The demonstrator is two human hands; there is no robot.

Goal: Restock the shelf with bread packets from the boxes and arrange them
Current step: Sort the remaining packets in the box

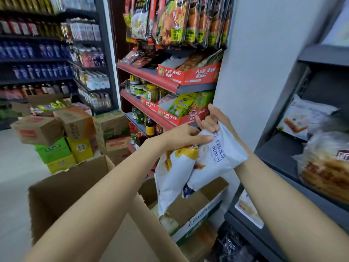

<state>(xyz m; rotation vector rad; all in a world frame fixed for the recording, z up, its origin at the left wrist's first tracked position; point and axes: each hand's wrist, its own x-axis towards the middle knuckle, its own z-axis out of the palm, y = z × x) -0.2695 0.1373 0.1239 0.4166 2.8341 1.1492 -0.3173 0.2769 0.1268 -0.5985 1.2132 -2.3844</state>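
Note:
Both hands hold bread packets in the air above an open cardboard box [75,186]. My left hand [185,137] grips the top of a white packet with yellow print [171,178] that hangs down toward the box. My right hand [211,121] pinches the upper edge of a white packet with blue lettering [221,157]. The two packets overlap. To the right stands the grey bread shelf [279,157], with bread packets [324,171] lying on it.
A second open box [200,208] with more packets sits below the hands. A red shelf unit [170,86] with jars and snack packs rises behind. Stacked cartons [62,133] stand at the left, in front of drink shelves. A white wall separates the two shelf units.

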